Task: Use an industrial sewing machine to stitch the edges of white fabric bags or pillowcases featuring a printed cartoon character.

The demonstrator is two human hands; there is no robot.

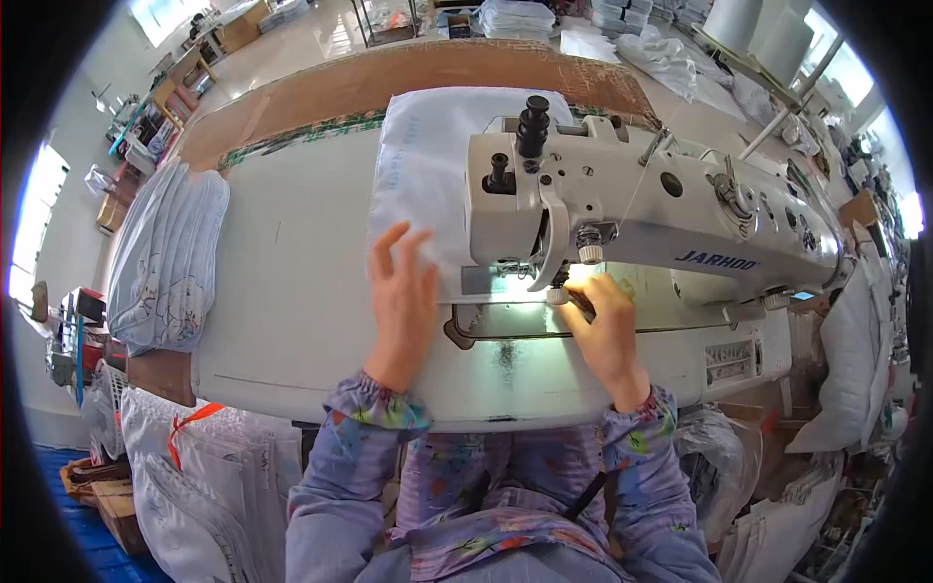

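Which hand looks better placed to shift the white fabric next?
Probably the left hand: it is open at the left edge of the white fabric, clear of the sewing machine. The right hand is curled close by the machine's head, apparently around a small dark object.

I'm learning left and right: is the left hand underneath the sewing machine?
No, the left hand is left of the sewing machine.

Bright light shines in the left window [35,228], the far window [160,16] and the right window [844,78]. The wall [105,66] on the left is pale, and the far floor [277,63] is light and shiny. A dark rack [392,38] stands at the back, and the blue thing [49,496] low on the left may be a mat, but that edge is dim.
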